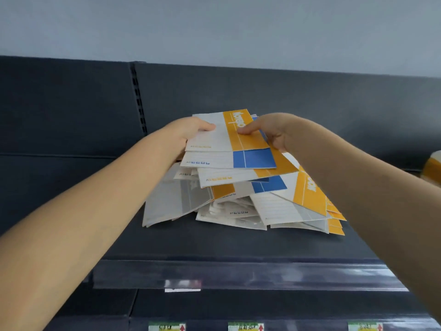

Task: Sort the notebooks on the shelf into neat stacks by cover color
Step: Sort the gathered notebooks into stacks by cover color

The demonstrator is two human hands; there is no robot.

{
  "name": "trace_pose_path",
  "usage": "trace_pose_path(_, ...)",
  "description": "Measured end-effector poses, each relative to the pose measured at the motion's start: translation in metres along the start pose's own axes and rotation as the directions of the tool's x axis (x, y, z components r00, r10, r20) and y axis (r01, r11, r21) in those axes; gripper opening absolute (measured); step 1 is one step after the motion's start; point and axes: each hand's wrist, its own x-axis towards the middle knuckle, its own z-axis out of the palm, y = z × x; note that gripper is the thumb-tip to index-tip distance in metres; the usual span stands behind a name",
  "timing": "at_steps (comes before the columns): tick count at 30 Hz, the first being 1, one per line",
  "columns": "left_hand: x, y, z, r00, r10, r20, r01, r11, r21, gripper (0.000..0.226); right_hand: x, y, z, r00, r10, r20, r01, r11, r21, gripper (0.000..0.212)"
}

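Both hands pinch the top orange-and-white notebook: the left hand grips its white end, thumb on the cover, and the right hand its orange end, thumb on the orange band. It sits atop a messy pile of notebooks mid-shelf, directly over a blue-and-white notebook. A grey notebook lies at the pile's left edge.

A pale wall rises above a dark back panel split by a slotted upright, with a clear price rail bearing a blurred white tag, three red-arrowed labels below, and what may be a yellowish roll at the right edge.
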Motion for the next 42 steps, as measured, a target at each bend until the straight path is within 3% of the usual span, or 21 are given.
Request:
trace_pose_path(4, -0.003, -0.015, -0.052, 0.997, -0.049, -0.056, 0.048, 0.999, -0.013, 0.017, 0.006, -0.015, 0.057, 0.997, -0.038, 0.06, 0.039, 0.999, -0.022, 0.055)
trace_pose_path(7, -0.012, -0.027, -0.093, 0.99, -0.11, -0.089, 0.11, 0.994, -0.008, 0.014, 0.013, -0.024, 0.099, 0.99, -0.053, 0.131, 0.061, 0.996, -0.058, 0.056)
trace_pose_path(12, -0.035, -0.054, -0.163, 0.969, -0.186, -0.165, 0.172, 0.981, -0.094, 0.032, 0.019, -0.035, 0.17, 0.96, -0.088, 0.267, 0.093, 0.996, -0.008, 0.047)
trace_pose_path(19, -0.066, -0.074, -0.256, 0.938, -0.166, -0.304, 0.18, 0.984, 0.016, 0.028, 0.011, -0.054, 0.271, 0.895, -0.097, 0.436, 0.128, 0.991, -0.043, 0.033)
trace_pose_path(24, -0.074, -0.096, -0.335, 0.919, -0.146, -0.367, 0.159, 0.987, 0.005, 0.03, 0.005, -0.071, 0.366, 0.911, -0.105, 0.399, 0.129, 0.991, -0.034, 0.052)
trace_pose_path(29, -0.087, -0.113, -0.426, 0.926, -0.083, -0.369, 0.09, 0.996, 0.002, 0.019, -0.013, -0.091, 0.453, 0.929, -0.108, 0.355, 0.117, 0.993, -0.005, 0.036)
trace_pose_path(32, -0.092, -0.12, -0.478, 0.928, -0.07, -0.365, 0.074, 0.997, -0.002, 0.025, -0.023, -0.101, 0.501, 0.93, -0.107, 0.351, 0.096, 0.994, 0.048, 0.034)
trace_pose_path(33, -0.094, -0.122, -0.492, 0.929, -0.059, -0.365, 0.066, 0.998, 0.005, 0.032, -0.027, -0.102, 0.517, 0.932, -0.104, 0.347, 0.09, 0.994, 0.057, 0.036)
trace_pose_path(37, -0.088, -0.132, -0.546, 0.934, -0.036, -0.356, 0.05, 0.998, 0.03, 0.097, -0.039, -0.115, 0.568, 0.945, -0.088, 0.316, 0.071, 0.995, 0.064, 0.033)
trace_pose_path(42, -0.077, -0.134, -0.587, 0.929, -0.023, -0.369, 0.066, 0.992, 0.104, 0.074, -0.034, -0.14, 0.622, 0.942, -0.099, 0.32, 0.094, 0.995, 0.03, 0.044)
